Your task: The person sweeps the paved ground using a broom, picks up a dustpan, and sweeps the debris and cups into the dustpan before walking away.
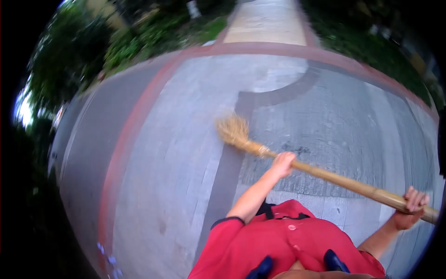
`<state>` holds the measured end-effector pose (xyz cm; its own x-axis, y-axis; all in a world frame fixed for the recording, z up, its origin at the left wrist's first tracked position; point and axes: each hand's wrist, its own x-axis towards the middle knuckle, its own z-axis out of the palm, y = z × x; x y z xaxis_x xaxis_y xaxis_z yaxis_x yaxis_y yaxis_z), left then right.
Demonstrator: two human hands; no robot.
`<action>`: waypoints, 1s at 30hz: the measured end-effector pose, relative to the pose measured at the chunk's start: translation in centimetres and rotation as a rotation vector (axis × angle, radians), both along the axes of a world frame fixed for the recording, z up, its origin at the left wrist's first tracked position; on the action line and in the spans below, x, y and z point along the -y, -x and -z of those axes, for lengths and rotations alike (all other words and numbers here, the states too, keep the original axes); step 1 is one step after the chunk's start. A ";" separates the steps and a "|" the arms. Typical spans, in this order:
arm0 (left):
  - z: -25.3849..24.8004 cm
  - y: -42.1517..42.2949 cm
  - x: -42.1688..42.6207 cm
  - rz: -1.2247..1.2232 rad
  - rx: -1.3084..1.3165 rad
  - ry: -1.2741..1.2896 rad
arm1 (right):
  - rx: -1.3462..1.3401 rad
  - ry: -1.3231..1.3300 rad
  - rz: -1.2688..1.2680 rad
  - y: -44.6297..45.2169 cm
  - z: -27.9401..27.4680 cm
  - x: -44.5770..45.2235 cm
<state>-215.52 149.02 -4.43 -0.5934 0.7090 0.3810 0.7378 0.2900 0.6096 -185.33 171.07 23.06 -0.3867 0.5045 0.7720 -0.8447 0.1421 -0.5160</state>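
A straw broom with a long bamboo handle lies slantwise across the view in front of my red shirt. My left hand is closed around the handle just behind the bound neck of the broom. Further up the pole, near the right edge, my right hand grips it with the fingers wrapped round. The bristle head points to the far left, above the grey pavement. It is somewhat blurred, and I cannot tell whether the bristles touch the ground. The handle's far end is cut off at the right.
Grey paving with a darker curved band spreads around me, edged by a reddish strip. A pale path leads away ahead. Greenery borders it on the left, and grass on the right. A darker roadway runs along the left.
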 end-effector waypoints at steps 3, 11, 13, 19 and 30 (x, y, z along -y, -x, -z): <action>5.7 2.3 3.4 0.153 0.126 0.119 | -0.015 0.085 0.111 5.5 2.0 2.7; 9.0 4.9 22.6 0.010 0.348 0.666 | 0.561 0.693 0.037 18.0 9.7 9.7; 7.5 6.3 24.7 0.067 0.256 0.628 | 0.452 0.724 0.051 17.6 9.5 11.0; 2.1 12.2 22.0 0.317 0.012 0.401 | 0.145 0.457 0.099 11.2 4.0 15.3; 5.6 30.4 20.1 0.179 0.028 0.289 | 0.228 0.336 0.457 25.4 4.4 34.9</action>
<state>-245.88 128.87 -10.04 -0.4573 0.8791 0.1342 0.7768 0.3214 0.5417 -210.75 136.19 18.68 -0.2100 0.8601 0.4649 -0.5995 0.2623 -0.7561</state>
